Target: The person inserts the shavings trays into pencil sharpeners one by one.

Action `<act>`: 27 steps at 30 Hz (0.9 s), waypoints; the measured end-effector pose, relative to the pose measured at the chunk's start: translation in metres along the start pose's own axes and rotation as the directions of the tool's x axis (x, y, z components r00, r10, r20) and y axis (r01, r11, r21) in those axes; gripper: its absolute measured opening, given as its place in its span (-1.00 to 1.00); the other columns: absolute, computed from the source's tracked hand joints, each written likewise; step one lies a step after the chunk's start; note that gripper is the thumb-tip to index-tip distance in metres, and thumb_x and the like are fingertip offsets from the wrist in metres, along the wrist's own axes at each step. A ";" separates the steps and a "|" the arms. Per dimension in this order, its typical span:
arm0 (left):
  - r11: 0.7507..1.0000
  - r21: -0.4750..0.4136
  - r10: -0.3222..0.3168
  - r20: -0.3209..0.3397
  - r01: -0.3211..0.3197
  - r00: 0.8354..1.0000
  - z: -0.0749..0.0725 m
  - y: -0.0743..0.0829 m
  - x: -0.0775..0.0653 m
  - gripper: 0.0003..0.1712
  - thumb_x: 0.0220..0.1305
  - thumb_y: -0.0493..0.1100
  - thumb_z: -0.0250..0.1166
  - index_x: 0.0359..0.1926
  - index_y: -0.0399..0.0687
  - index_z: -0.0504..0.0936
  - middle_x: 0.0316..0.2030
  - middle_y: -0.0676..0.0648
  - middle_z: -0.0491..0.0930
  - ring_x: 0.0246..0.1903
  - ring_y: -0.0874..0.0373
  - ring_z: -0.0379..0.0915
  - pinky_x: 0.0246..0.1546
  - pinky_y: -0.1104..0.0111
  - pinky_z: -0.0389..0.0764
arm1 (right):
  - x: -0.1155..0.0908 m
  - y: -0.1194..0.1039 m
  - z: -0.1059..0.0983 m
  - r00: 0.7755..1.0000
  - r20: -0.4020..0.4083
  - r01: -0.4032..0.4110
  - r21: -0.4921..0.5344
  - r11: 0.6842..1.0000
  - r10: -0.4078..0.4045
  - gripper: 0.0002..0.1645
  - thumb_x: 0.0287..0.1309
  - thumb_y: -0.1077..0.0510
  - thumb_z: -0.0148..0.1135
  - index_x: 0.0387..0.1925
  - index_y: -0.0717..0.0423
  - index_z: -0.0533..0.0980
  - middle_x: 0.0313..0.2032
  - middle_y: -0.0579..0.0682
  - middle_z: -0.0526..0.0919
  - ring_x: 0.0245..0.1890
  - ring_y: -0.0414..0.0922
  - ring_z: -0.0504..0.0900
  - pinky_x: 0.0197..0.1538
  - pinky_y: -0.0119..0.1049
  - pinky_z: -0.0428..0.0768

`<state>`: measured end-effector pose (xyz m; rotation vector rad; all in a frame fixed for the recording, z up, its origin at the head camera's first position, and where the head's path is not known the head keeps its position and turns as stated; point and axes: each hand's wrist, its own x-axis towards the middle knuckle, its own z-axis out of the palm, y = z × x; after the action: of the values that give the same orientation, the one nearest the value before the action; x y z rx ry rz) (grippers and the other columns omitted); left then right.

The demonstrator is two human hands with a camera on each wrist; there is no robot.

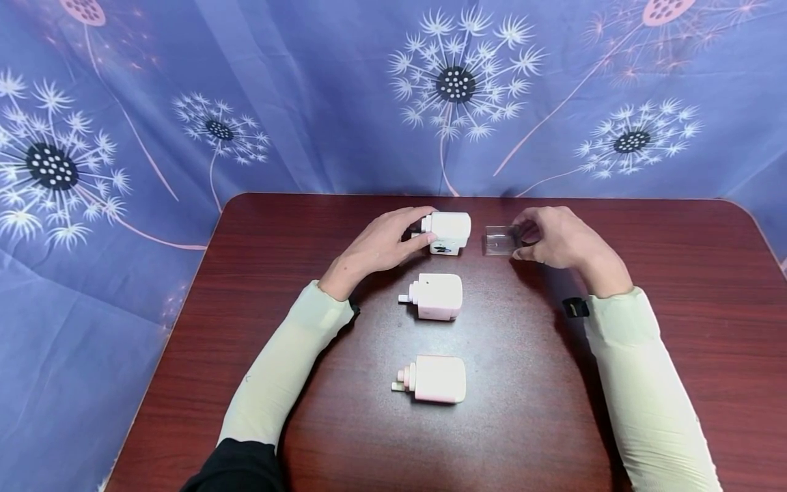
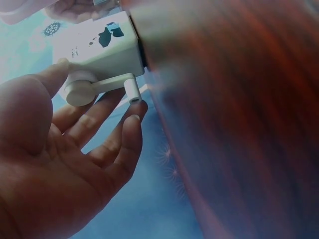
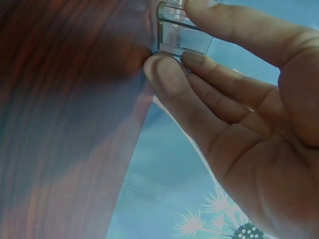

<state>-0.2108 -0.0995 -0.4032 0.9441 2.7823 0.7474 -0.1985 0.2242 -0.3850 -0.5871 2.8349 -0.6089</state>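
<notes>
At the back of the table, my left hand grips a white crank-handled pencil sharpener by its crank end, thumb on the near side. The left wrist view shows a dark printed picture on the sharpener's body and its crank handle in front of the fingers. Just to the right, my right hand pinches a small clear plastic drawer between thumb and fingers. A gap separates drawer and sharpener. In the right wrist view the clear drawer lies at the fingertips, partly hidden by them.
Two more pale pink crank sharpeners, a middle one and a nearer one, lie in a column toward me, cranks to the left. The dark red wooden table ends at a blue dandelion-print curtain.
</notes>
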 end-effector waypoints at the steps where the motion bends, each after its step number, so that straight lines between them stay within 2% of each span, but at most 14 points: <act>1: 1.000 0.002 0.000 0.000 0.000 1.000 0.000 0.000 0.000 -0.30 0.43 0.24 0.02 0.45 0.05 0.27 0.33 0.08 0.32 0.30 0.33 0.14 0.30 0.44 0.15 | 0.000 0.000 0.001 1.000 -0.004 0.003 -0.004 1.000 -0.003 -0.44 -0.16 0.14 0.53 -0.06 0.22 0.56 -0.27 0.06 0.68 -0.20 0.02 0.63 0.00 0.01 0.50; 13: 1.000 0.020 -0.024 0.011 0.024 1.000 0.001 0.001 -0.002 -0.29 0.44 0.26 -0.01 0.48 0.08 0.23 0.33 0.07 0.32 0.29 0.30 0.16 0.29 0.39 0.20 | 0.002 -0.006 0.007 0.997 -0.039 0.061 -0.024 0.998 -0.062 -0.50 -0.13 0.15 0.52 -0.11 0.25 0.58 -0.32 0.07 0.70 -0.26 0.00 0.65 -0.08 -0.03 0.57; 27: 1.000 0.027 -0.016 0.007 0.016 1.000 0.001 0.002 -0.002 -0.29 0.44 0.25 -0.01 0.48 0.06 0.23 0.33 0.05 0.33 0.28 0.30 0.18 0.29 0.39 0.21 | 0.003 -0.010 0.008 0.994 -0.041 0.098 -0.019 0.995 -0.098 -0.49 -0.08 0.13 0.50 -0.05 0.22 0.58 -0.26 0.08 0.69 -0.21 0.00 0.63 -0.04 -0.02 0.55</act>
<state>-0.2086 -0.0991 -0.4030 0.9262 2.7974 0.7045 -0.1960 0.2116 -0.3883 -0.7287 2.8670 -0.6213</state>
